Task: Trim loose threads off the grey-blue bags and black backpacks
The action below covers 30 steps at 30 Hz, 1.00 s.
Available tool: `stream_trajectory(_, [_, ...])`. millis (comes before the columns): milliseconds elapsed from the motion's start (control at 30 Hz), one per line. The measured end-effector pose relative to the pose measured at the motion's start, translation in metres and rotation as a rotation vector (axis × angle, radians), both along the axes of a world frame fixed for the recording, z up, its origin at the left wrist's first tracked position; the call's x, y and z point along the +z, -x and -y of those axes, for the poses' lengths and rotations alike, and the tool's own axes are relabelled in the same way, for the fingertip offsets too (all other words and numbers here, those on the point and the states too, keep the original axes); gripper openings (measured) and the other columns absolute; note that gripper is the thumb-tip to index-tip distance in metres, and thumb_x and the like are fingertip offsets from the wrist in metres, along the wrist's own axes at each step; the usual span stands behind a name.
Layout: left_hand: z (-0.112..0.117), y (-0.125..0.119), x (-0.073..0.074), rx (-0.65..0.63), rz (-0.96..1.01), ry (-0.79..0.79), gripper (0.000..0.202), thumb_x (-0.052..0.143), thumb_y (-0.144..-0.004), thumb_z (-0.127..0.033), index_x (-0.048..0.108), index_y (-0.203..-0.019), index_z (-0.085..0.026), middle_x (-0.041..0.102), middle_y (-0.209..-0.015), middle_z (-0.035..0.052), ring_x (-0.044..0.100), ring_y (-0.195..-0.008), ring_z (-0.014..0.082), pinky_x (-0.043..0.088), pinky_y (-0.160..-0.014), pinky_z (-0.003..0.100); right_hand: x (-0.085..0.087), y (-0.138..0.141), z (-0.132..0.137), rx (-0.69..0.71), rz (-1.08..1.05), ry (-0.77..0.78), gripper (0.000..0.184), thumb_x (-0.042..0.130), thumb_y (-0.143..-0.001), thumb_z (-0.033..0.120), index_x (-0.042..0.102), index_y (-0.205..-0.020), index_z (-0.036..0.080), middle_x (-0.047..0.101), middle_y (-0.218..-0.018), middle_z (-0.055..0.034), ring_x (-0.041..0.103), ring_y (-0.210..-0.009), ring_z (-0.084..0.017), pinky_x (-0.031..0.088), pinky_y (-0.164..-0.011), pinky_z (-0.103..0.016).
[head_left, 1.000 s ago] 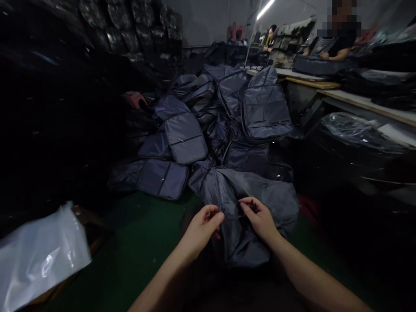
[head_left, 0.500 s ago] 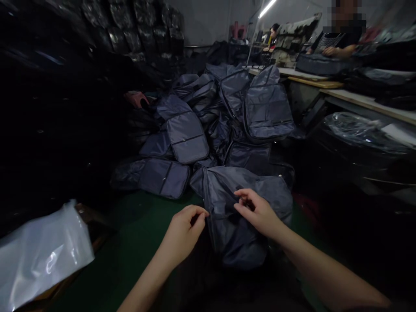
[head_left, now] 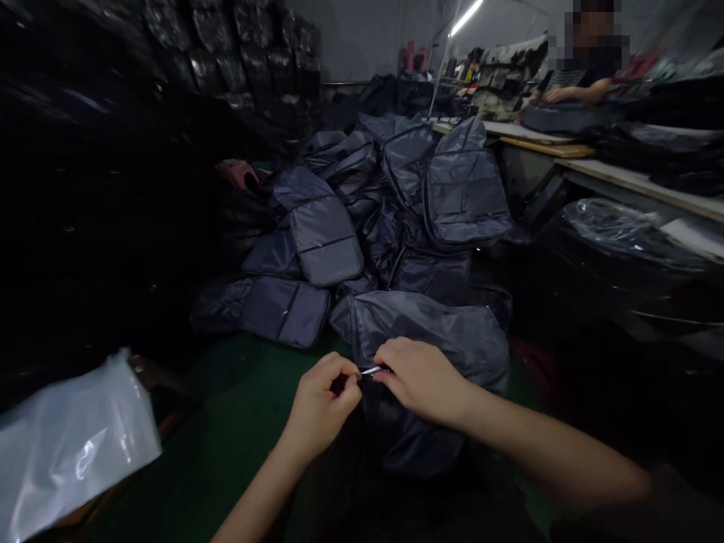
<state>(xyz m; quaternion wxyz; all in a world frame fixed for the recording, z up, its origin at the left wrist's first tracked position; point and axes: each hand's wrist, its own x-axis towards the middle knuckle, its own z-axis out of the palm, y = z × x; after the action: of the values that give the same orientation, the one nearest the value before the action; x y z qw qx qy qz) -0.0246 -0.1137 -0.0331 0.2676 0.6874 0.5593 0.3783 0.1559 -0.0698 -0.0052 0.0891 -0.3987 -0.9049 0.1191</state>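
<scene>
A dark blue-grey fabric bag (head_left: 430, 317), unzipped and slack, lies before me, partly hidden by my hands. My left hand (head_left: 325, 403) is closed in a pinch at its near left edge; what lies between the fingertips is too small to make out. My right hand (head_left: 424, 381) is closed around a small tool with a slim bright silver tip, which looks like thread snips (head_left: 370, 370). The tip points left and reaches the left fingertips. Most of the tool is hidden in the right fingers.
More dark bags (head_left: 325, 234) lie heaped beyond. A clear plastic sheet (head_left: 79, 445) is at the lower left. Along the right runs a worktable (head_left: 650, 173), where a person (head_left: 582, 83) handles a bag. Wrapped bundles (head_left: 243, 45) are stacked at the back left.
My right hand has moved left and closed in on the left fingertips, and the silver tip now shows between them. My left hand has stayed nearly in place.
</scene>
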Motion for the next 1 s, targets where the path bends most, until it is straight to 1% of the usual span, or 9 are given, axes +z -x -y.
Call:
stream_trajectory(167, [-0.003, 0.003, -0.003, 0.005, 0.002, 0.011, 0.013, 0.046, -0.078, -0.014, 0.056, -0.072, -0.019, 0.053, -0.071, -0.0005, 0.051, -0.066, 0.0130, 0.037, -0.063, 0.024, -0.004, 0.003, -0.004, 0.024, -0.008, -0.008, 0.013, 0.051, -0.089, 0.030, 0.057, -0.089, 0.019, 0.061, -0.085, -0.0027, 0.054, -0.082, -0.018, 0.036, -0.069, -0.028])
stream_trajectory(333, [-0.006, 0.007, -0.004, 0.026, 0.014, 0.039, 0.013, 0.046, -0.079, -0.017, 0.057, -0.073, -0.020, 0.054, -0.073, -0.0002, 0.052, -0.069, 0.0138, 0.038, -0.065, 0.024, 0.001, -0.007, -0.009, -0.027, -0.075, 0.050, 0.014, 0.051, -0.089, 0.031, 0.058, -0.092, 0.019, 0.061, -0.088, -0.0028, 0.054, -0.084, -0.017, 0.037, -0.071, -0.028])
stream_trajectory(433, [-0.008, 0.007, -0.005, 0.017, 0.035, 0.051, 0.012, 0.047, -0.079, -0.016, 0.057, -0.073, -0.020, 0.054, -0.072, -0.0004, 0.053, -0.069, 0.0139, 0.038, -0.065, 0.024, 0.003, -0.008, -0.009, 0.018, -0.072, 0.053, 0.016, 0.054, -0.088, 0.032, 0.058, -0.096, 0.019, 0.061, -0.091, -0.0037, 0.054, -0.087, -0.018, 0.038, -0.074, -0.029])
stream_trajectory(667, [-0.008, 0.004, -0.003, 0.026, 0.137, 0.109, 0.011, 0.048, -0.078, -0.019, 0.058, -0.071, -0.019, 0.055, -0.071, -0.0003, 0.053, -0.068, 0.0137, 0.039, -0.065, 0.023, -0.003, 0.001, -0.009, 0.117, 0.026, -0.018, 0.014, 0.053, -0.088, 0.031, 0.059, -0.089, 0.018, 0.062, -0.085, -0.0042, 0.054, -0.082, -0.019, 0.037, -0.071, -0.030])
stream_trajectory(733, [-0.012, 0.015, -0.008, 0.131, 0.221, 0.179, 0.012, 0.048, -0.080, -0.026, 0.058, -0.075, -0.020, 0.054, -0.064, -0.0014, 0.051, -0.058, 0.0129, 0.038, -0.056, 0.023, -0.003, -0.002, -0.010, 0.079, -0.044, 0.020, 0.014, 0.051, -0.089, 0.031, 0.059, -0.089, 0.019, 0.063, -0.086, -0.0034, 0.055, -0.082, -0.018, 0.038, -0.072, -0.029])
stream_trajectory(833, [-0.021, 0.047, -0.030, 0.429, 0.210, 0.282, 0.024, 0.045, -0.082, -0.037, 0.059, -0.093, -0.020, 0.055, -0.061, -0.0009, 0.050, -0.050, 0.0144, 0.038, -0.050, 0.024, -0.002, -0.009, -0.011, -0.039, -0.203, 0.098, 0.014, 0.052, -0.088, 0.031, 0.059, -0.094, 0.020, 0.063, -0.092, -0.0029, 0.056, -0.087, -0.017, 0.040, -0.075, -0.028])
stream_trajectory(867, [-0.024, 0.058, -0.039, 0.511, 0.117, 0.310, 0.029, 0.047, -0.082, -0.038, 0.058, -0.101, -0.020, 0.060, -0.068, 0.0021, 0.056, -0.057, 0.0175, 0.042, -0.054, 0.027, -0.003, -0.011, -0.011, -0.073, -0.242, 0.126, 0.015, 0.053, -0.088, 0.031, 0.059, -0.096, 0.020, 0.063, -0.093, -0.0030, 0.056, -0.088, -0.017, 0.041, -0.076, -0.028])
stream_trajectory(933, [-0.028, 0.074, -0.057, 0.631, -0.190, 0.321, 0.045, 0.054, -0.077, -0.035, 0.052, -0.119, -0.017, 0.065, -0.099, 0.0126, 0.059, -0.091, 0.0292, 0.045, -0.076, 0.040, -0.004, -0.013, -0.009, -0.119, -0.304, 0.189, 0.018, 0.055, -0.086, 0.030, 0.059, -0.100, 0.020, 0.062, -0.096, -0.0032, 0.057, -0.088, -0.017, 0.043, -0.077, -0.029])
stream_trajectory(1000, [-0.025, 0.074, -0.066, 0.699, -0.478, 0.217, 0.062, 0.059, -0.073, -0.030, 0.041, -0.131, -0.015, 0.046, -0.133, 0.0197, 0.039, -0.122, 0.0382, 0.032, -0.093, 0.053, -0.007, -0.012, -0.006, -0.143, -0.376, 0.260, 0.023, 0.057, -0.084, 0.031, 0.057, -0.105, 0.020, 0.061, -0.098, -0.0037, 0.057, -0.088, -0.016, 0.044, -0.078, -0.029])
